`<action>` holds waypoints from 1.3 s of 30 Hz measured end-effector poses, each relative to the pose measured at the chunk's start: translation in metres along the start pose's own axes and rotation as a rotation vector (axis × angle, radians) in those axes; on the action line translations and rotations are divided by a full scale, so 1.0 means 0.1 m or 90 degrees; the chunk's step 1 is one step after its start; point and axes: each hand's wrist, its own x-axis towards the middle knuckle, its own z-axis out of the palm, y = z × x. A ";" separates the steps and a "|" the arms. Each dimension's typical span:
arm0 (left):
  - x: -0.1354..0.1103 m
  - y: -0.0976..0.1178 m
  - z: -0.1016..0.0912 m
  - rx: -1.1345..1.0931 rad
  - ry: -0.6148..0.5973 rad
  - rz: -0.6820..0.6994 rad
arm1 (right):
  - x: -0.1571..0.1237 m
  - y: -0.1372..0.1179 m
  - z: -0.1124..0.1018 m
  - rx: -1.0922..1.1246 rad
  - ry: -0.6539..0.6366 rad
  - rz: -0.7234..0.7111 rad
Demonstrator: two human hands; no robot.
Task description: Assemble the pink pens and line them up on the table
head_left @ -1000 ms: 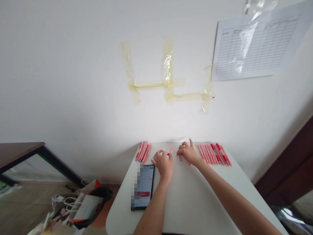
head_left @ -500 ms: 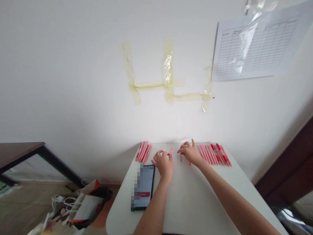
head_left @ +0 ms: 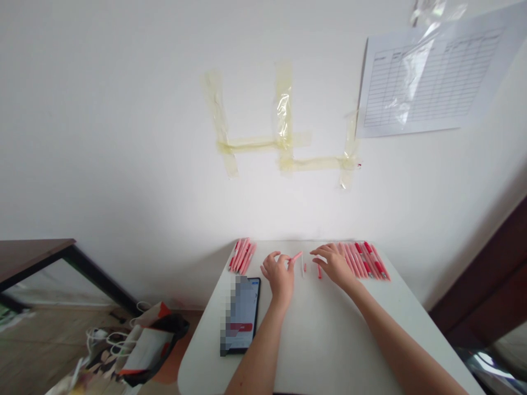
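Observation:
My left hand (head_left: 280, 276) pinches a pink pen barrel (head_left: 297, 255) between thumb and fingertips, its free end pointing right. Just right of it, a thin white pen refill (head_left: 302, 265) and a small red pen part (head_left: 305, 267) lie on the white table (head_left: 325, 334). Over another red pen part (head_left: 319, 271), my right hand (head_left: 334, 263) hovers with thumb and fingers apart, nothing visible between them. A row of pink and red pens (head_left: 364, 260) lies beside my right hand and is partly covered by it. Several more pens (head_left: 242, 255) are grouped at the back left.
A phone (head_left: 242, 315) lies on the table's left side, close to my left forearm. The white wall (head_left: 164, 137) rises directly behind the table. On the floor at left stands a bag (head_left: 152, 351) with cables, near a dark-framed table (head_left: 41, 258).
My right hand has moved right, away from the white refill and toward the pen row. In my left hand the pink barrel has shifted slightly right and tilted flatter.

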 end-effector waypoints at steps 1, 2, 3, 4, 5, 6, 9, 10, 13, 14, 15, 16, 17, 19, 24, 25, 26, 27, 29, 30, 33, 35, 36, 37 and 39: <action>-0.01 0.00 0.00 -0.004 -0.003 0.008 | -0.02 0.00 0.01 0.008 0.005 0.001; -0.01 0.00 0.00 -0.007 -0.005 0.015 | -0.04 0.00 0.02 0.015 0.011 0.002; -0.02 0.01 0.01 -0.009 -0.008 0.021 | -0.06 0.01 0.03 0.022 0.018 0.001; -0.02 0.01 0.00 -0.011 -0.011 0.026 | -0.08 0.01 0.04 0.029 0.027 0.000; -0.02 0.01 0.00 -0.012 -0.015 0.030 | -0.10 0.01 0.06 0.036 0.034 -0.005; -0.02 0.02 0.00 -0.014 -0.020 0.034 | -0.11 0.02 0.08 0.043 0.040 -0.010; -0.03 0.04 -0.01 -0.022 -0.030 0.050 | -0.13 0.03 0.13 0.058 0.061 -0.019; -0.03 0.04 -0.01 -0.024 -0.032 0.057 | -0.13 0.03 0.15 0.062 0.067 -0.016; -0.03 0.05 -0.01 -0.028 -0.033 0.078 | -0.13 0.02 0.18 0.078 0.071 -0.002; -0.03 0.04 0.00 -0.028 -0.033 0.085 | -0.13 0.01 0.19 0.083 0.071 0.001; -0.04 0.04 0.00 -0.027 -0.031 0.092 | -0.12 0.00 0.19 0.088 0.071 0.004; -0.04 0.04 0.00 -0.025 -0.029 0.100 | -0.12 0.00 0.20 0.094 0.071 0.006; -0.04 0.04 0.01 -0.024 -0.027 0.108 | -0.12 -0.01 0.20 0.101 0.069 0.009; -0.05 0.03 0.01 -0.023 -0.024 0.126 | -0.12 -0.01 0.21 0.115 0.058 0.015; -0.06 0.03 0.03 -0.021 -0.022 0.145 | -0.12 0.00 0.21 0.143 0.031 0.033; -0.06 0.02 0.03 -0.019 -0.024 0.143 | -0.12 0.00 0.21 0.151 0.031 0.038; -0.06 0.02 0.03 -0.017 -0.026 0.141 | -0.12 0.00 0.20 0.159 0.031 0.042; -0.06 0.02 0.03 -0.015 -0.029 0.137 | -0.12 -0.01 0.20 0.167 0.030 0.045; -0.05 0.02 0.02 -0.010 -0.034 0.131 | -0.12 -0.03 0.17 0.180 0.026 0.051; -0.05 0.02 0.02 -0.007 -0.034 0.129 | -0.12 -0.04 0.16 0.184 0.024 0.053; -0.05 0.03 0.01 0.002 -0.029 0.124 | -0.13 -0.07 0.12 0.193 0.022 0.053; -0.05 0.03 0.00 0.005 -0.027 0.118 | -0.13 -0.08 0.11 0.195 0.024 0.050; -0.05 0.03 0.00 0.006 -0.028 0.116 | -0.13 -0.09 0.11 0.193 0.025 0.050; -0.05 0.03 0.00 0.007 -0.027 0.113 | -0.12 -0.08 0.10 0.190 0.027 0.049; -0.04 0.03 -0.01 0.011 -0.023 0.108 | -0.12 -0.07 0.10 0.179 0.029 0.050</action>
